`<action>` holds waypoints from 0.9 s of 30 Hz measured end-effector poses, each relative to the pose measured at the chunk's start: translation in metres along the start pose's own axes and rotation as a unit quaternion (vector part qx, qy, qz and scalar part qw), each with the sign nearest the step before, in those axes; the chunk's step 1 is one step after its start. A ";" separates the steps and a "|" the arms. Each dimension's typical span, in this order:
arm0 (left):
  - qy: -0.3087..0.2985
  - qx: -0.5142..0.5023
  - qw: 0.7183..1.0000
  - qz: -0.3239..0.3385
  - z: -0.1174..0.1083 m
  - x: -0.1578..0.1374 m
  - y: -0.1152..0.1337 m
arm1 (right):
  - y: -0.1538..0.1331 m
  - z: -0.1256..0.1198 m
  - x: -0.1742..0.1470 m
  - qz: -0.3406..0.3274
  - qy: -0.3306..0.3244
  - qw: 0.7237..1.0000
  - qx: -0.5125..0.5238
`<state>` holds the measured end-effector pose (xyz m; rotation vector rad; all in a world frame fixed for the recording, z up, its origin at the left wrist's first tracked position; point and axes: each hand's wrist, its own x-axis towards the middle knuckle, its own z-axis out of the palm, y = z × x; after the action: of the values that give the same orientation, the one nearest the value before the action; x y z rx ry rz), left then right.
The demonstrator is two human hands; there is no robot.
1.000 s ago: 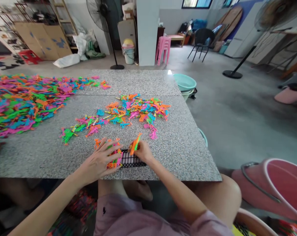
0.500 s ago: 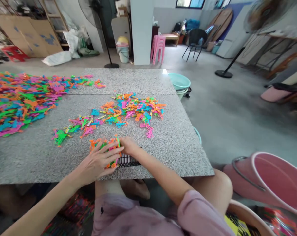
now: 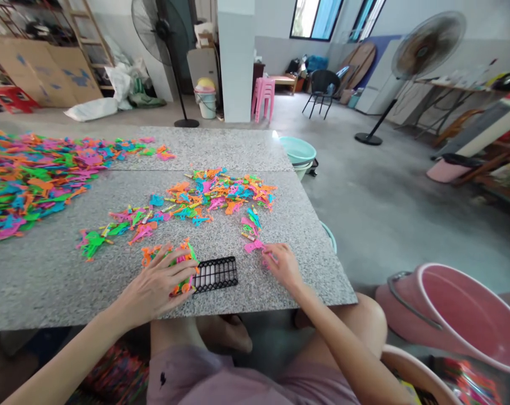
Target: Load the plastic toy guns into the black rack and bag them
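Note:
A black lattice tray point(image 3: 216, 274) lies near the table's front edge. Its left part is filled with brightly coloured flat plastic pieces point(image 3: 183, 255). My left hand point(image 3: 159, 281) curves over these pieces, fingers across their top and thumb at the near side, holding the row together. To the right of the tray, my right hand point(image 3: 285, 263) pinches a small pink plastic piece point(image 3: 266, 259) close to the tabletop; fingers partly hide it. Another pink piece point(image 3: 253, 246) lies just left of the fingertips. Beyond both hands spreads a loose pile of similar pieces point(image 3: 221, 194).
A much larger heap of pieces point(image 3: 31, 180) covers the left of the speckled stone table point(image 3: 111, 292). A pink bucket point(image 3: 410, 315) stands on the floor at right. Turquoise basins point(image 3: 297, 149) are by the table's right edge. Standing fans point(image 3: 162, 34) are farther back.
My right hand has left the tray and moved right, to the pink piece. More of the tray's right part now shows. My left hand stays on its pieces. The view has shifted slightly.

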<state>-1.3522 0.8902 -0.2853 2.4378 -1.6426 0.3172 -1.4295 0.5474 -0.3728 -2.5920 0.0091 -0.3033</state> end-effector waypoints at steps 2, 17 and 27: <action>-0.001 -0.002 1.000 -0.005 0.001 0.000 -0.001 | -0.009 -0.007 0.018 0.061 -0.010 0.998 -0.012; 0.027 -0.037 0.997 -0.067 -0.027 0.008 0.024 | -0.035 -0.048 0.034 0.065 0.027 0.974 0.215; 0.195 -0.654 0.605 -0.410 0.035 0.084 0.129 | -0.077 -0.061 -0.092 0.044 0.080 0.887 0.453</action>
<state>-1.4386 0.7580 -0.2913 1.4067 -0.1095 -0.3823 -1.5365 0.5887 -0.3024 -1.6264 0.0352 -0.3739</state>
